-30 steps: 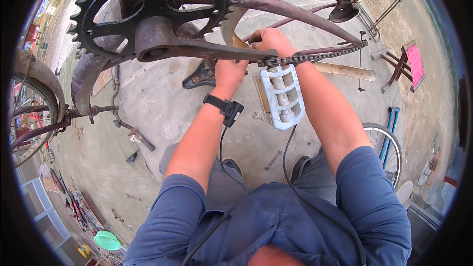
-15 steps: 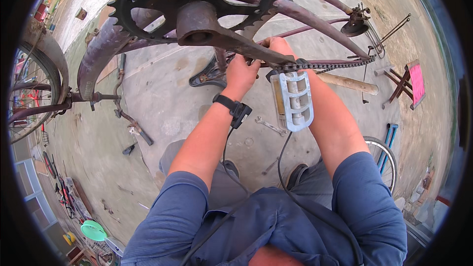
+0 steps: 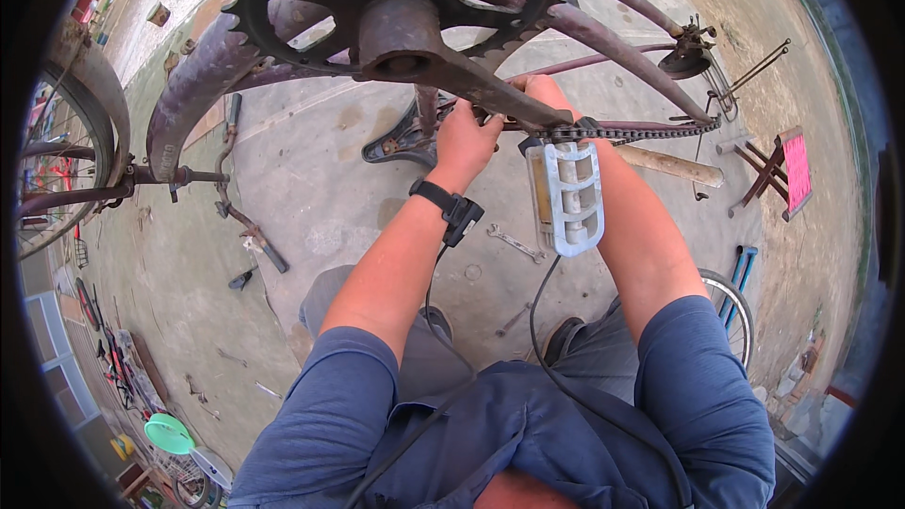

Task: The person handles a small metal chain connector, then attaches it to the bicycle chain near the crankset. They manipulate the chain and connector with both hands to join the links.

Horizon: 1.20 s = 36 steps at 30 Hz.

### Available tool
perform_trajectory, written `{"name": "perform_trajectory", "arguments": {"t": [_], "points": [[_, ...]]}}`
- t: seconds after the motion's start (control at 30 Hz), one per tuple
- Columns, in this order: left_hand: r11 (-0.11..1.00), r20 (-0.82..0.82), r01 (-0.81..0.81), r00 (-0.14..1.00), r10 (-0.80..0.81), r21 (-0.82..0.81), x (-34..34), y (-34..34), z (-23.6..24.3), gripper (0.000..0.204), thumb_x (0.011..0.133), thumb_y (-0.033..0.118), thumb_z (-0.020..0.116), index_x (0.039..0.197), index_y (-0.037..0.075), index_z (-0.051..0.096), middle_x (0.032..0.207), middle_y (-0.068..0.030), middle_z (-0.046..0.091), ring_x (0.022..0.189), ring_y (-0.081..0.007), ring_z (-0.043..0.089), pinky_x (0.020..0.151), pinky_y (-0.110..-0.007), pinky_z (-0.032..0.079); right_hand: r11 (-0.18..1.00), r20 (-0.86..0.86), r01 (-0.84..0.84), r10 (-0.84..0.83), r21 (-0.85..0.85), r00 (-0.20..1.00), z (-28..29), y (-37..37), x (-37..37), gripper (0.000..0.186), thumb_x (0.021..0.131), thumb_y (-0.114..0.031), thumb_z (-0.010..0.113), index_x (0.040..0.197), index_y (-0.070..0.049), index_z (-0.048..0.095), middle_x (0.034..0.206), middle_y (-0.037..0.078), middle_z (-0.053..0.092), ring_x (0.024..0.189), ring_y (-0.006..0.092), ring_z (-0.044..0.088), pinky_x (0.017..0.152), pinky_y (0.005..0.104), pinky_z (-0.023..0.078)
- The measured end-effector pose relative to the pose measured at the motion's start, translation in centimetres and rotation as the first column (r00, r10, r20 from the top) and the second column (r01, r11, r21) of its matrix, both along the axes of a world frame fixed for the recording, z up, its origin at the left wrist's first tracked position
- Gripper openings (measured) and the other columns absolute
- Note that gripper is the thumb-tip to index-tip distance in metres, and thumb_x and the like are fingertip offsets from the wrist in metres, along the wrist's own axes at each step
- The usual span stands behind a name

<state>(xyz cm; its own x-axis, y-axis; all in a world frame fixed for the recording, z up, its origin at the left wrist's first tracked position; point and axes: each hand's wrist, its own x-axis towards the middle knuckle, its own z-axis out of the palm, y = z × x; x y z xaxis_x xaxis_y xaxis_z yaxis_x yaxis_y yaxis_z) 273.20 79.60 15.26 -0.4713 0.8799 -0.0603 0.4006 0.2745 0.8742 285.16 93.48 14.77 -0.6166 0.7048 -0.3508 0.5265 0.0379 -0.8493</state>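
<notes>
chain (image 3: pixel 627 132) is feeling heavy, floppy, greasy; i'm pinching it with left hand (image 3: pixel 468 139) and right hand (image 3: pixel 542 94) fingers closed, gripping near the crank (image 3: pixel 471 75).

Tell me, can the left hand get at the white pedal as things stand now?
Probably yes. The left hand is raised beside the rusty crank arm, and the white pedal hangs just to its right at the crank's end. Nothing shows between them; only the chain runs above.
</notes>
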Motion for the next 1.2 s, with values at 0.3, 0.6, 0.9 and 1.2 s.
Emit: {"name": "perform_trajectory", "arguments": {"t": [0.3, 0.6, 0.9, 1.2], "points": [[1.000, 0.008, -0.016, 1.000, 0.016, 0.008, 0.2, 0.0, 0.1, 0.041, 0.084, 0.025, 0.073, 0.113, 0.001, 0.059, 0.100, -0.0182, 0.074, 0.094, -0.0338, 0.072, 0.081, -0.042, 0.055, 0.998, -0.038, -0.060, 0.060, -0.004, 0.997, -0.5, 0.6, 0.1, 0.040, 0.075, -0.016, 0.079, 0.111, 0.001, 0.074, 0.100, 0.015, 0.075, 0.088, 0.0202, 0.072, 0.081, 0.0319, 0.055], [0.999, 0.030, -0.018, 0.999, 0.017, 0.035, 0.1, 0.0, -0.3, 0.038, 0.084, 0.026, 0.073, 0.109, 0.000, 0.061, 0.098, -0.0181, 0.074, 0.092, -0.0334, 0.072, 0.079, -0.042, 0.055, 0.998, -0.019, -0.035, 0.034, -0.058, 0.999, -1.2, 1.0, 0.1, 0.038, 0.076, -0.017, 0.080, 0.107, 0.005, 0.074, 0.094, 0.017, 0.075, 0.084, 0.0199, 0.072, 0.077, 0.0325, 0.055], [1.000, 0.017, -0.018, 1.000, 0.018, 0.018, 0.2, -0.1, -0.2, 0.037, 0.084, 0.026, 0.073, 0.108, 0.000, 0.061, 0.096, -0.0184, 0.074, 0.090, -0.0347, 0.071, 0.077, -0.042, 0.054, 0.997, -0.019, -0.078, 0.078, 0.012, 0.997, -3.9, 1.7, -0.2, 0.039, 0.080, -0.027, 0.078, 0.107, 0.001, 0.075, 0.095, 0.019, 0.074, 0.085, 0.0275, 0.072, 0.080, 0.0357, 0.055], [0.998, -0.001, -0.032, 0.999, 0.032, 0.052, 0.2, 0.0, -0.4, 0.037, 0.083, 0.025, 0.073, 0.108, 0.000, 0.061, 0.097, -0.0179, 0.074, 0.089, -0.0340, 0.072, 0.077, -0.042, 0.055, 0.983, 0.062, -0.173, 0.169, 0.059, 0.984, -2.6, 1.6, 0.0, 0.040, 0.081, -0.030, 0.076, 0.108, 0.000, 0.075, 0.098, 0.020, 0.074, 0.089, 0.0302, 0.072, 0.083, 0.0366, 0.054]]}}
